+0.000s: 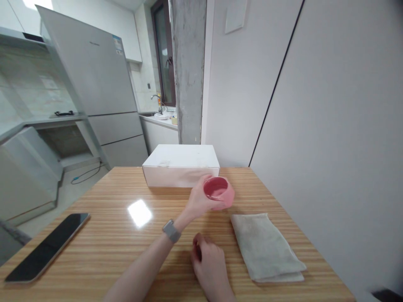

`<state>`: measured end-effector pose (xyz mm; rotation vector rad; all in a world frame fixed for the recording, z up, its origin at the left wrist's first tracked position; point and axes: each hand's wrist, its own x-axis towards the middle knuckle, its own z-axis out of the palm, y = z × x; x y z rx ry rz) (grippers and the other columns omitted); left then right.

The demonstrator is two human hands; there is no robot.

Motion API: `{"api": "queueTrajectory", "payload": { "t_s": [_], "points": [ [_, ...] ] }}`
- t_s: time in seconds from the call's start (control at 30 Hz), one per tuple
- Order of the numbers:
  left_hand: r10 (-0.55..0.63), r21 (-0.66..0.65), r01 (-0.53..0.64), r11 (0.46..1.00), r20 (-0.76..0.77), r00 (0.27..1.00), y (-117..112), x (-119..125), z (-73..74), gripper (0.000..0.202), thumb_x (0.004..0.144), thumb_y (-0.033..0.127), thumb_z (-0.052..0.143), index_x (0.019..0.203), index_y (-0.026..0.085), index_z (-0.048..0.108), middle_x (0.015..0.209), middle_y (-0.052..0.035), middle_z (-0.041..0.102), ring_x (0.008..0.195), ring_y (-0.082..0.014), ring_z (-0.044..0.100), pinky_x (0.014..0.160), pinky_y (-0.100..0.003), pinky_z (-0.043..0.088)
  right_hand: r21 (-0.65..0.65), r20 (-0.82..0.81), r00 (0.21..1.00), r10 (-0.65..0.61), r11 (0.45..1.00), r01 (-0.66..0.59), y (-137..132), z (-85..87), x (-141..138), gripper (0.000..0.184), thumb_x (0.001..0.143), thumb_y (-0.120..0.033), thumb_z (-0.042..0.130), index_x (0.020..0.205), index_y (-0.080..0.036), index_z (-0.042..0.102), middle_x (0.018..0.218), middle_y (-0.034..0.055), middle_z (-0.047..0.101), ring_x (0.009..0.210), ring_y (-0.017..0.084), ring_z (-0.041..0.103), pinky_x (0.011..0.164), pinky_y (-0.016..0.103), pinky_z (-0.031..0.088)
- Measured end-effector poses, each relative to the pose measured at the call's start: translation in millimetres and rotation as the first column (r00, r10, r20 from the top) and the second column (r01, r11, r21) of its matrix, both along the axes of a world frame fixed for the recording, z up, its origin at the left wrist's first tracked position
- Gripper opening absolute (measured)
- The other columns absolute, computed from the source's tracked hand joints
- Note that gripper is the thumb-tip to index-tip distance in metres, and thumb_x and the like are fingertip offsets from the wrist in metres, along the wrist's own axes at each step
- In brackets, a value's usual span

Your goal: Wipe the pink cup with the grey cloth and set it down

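My left hand (199, 200), with a grey watch on its wrist, is wrapped round the side of a small pink cup (218, 192) held just above the wooden table (103, 239), in front of a white box (181, 164). My right hand (210, 263) rests on the table close to me, fingers curled loosely inward with nothing visible in them. A folded grey cloth (266, 247) lies just right of my right hand.
A black phone (48, 247) lies face up near the table's left edge. A white wall runs along the right side. Behind the table stand a concrete pillar (188, 71), a grey fridge (94, 84) and a kitchen counter with a sink.
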<state>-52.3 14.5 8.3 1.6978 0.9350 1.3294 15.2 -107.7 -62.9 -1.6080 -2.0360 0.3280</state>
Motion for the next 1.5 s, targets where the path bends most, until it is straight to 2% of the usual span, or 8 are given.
{"api": "queueTrajectory", "payload": {
  "t_s": [0.17,0.3,0.47,0.87,1.13,1.33,1.4,1.5],
  "points": [
    [0.305,0.023,-0.306,0.952,0.025,0.952,-20,-98,0.0,0.088,0.049,0.029,0.085,0.126,0.022,0.043,0.120,-0.0094,0.059,0.109,-0.0271,0.058,0.091,-0.042,0.049,0.029,0.021,1.000,0.001,1.000,-0.002,1,-1.7,-2,0.014,0.078,-0.008,0.049,0.076,-0.020,0.054,0.070,-0.0008,0.062,0.067,0.015,0.060,0.059,0.023,0.032],
    [0.629,0.082,-0.624,0.777,-0.084,0.773,-24,-166,-14.6,0.085,0.046,0.037,0.084,0.122,0.021,0.047,0.115,-0.0085,0.059,0.104,-0.0275,0.059,0.091,-0.046,0.047,0.041,0.036,0.999,-0.005,0.999,0.003,1,0.8,-3,0.014,0.079,-0.009,0.049,0.074,-0.021,0.054,0.067,-0.0014,0.061,0.063,0.015,0.059,0.056,0.023,0.032],
    [0.775,0.041,-0.785,0.618,-0.199,0.600,-25,-208,-31.7,0.082,0.046,0.043,0.080,0.118,0.020,0.048,0.109,-0.0055,0.059,0.100,-0.0253,0.060,0.089,-0.044,0.047,0.061,0.039,0.999,0.006,0.998,-0.008,0,1.3,-3,0.017,0.082,-0.009,0.046,0.073,-0.021,0.054,0.068,-0.0012,0.061,0.063,0.015,0.059,0.056,0.023,0.034],
    [0.769,0.091,-0.779,0.621,-0.264,0.582,-15,-215,-44.2,0.081,0.048,0.047,0.078,0.117,0.019,0.048,0.109,-0.0064,0.058,0.098,-0.0257,0.059,0.089,-0.044,0.047,0.206,-0.037,0.999,0.006,0.978,0.002,-11,3.4,3,0.017,0.085,-0.012,0.043,0.077,-0.021,0.055,0.069,-0.0007,0.059,0.064,0.014,0.058,0.059,0.024,0.040],
    [0.746,0.192,-0.750,0.633,-0.408,0.526,-7,-228,-59.9,0.082,0.054,0.054,0.075,0.120,0.016,0.046,0.109,-0.0077,0.056,0.105,-0.0262,0.054,0.091,-0.041,0.044,0.578,0.129,0.958,-0.257,0.804,0.138,-32,-1.3,78,0.029,0.094,-0.038,0.037,0.102,-0.019,0.059,0.095,0.0107,0.063,0.089,0.024,0.058,0.081,0.038,0.043],
    [0.843,0.447,-0.719,0.532,-0.364,0.397,-31,-200,-35.8,0.077,0.067,0.047,0.070,0.131,0.016,0.040,0.141,-0.0172,0.031,0.131,-0.0350,0.029,0.104,-0.051,0.030,0.612,0.268,0.875,-0.404,0.773,0.169,-51,-21.8,119,0.041,0.092,-0.046,0.034,0.104,-0.018,0.062,0.097,0.0131,0.065,0.087,0.026,0.061,0.076,0.039,0.045],
    [0.789,0.433,-0.659,0.615,-0.340,0.512,-50,-176,-26.4,0.051,0.078,0.041,0.059,0.124,0.019,0.049,0.133,-0.0135,0.043,0.125,-0.0303,0.040,0.103,-0.047,0.034,0.624,0.272,0.885,-0.378,0.769,0.137,-54,-25.5,124,0.036,0.092,-0.041,0.037,0.101,-0.018,0.063,0.093,0.0112,0.067,0.083,0.024,0.062,0.077,0.038,0.046],
    [0.467,0.161,-0.441,0.883,-0.381,0.797,-84,-129,-21.8,0.029,0.087,0.040,0.047,0.101,0.021,0.063,0.100,-0.0073,0.063,0.097,-0.0230,0.058,0.089,-0.038,0.045,0.636,0.244,0.886,-0.394,0.755,0.161,-54,-23.9,123,0.031,0.091,-0.035,0.041,0.099,-0.016,0.064,0.090,0.0092,0.069,0.079,0.022,0.065,0.076,0.035,0.047]
  ]
}}
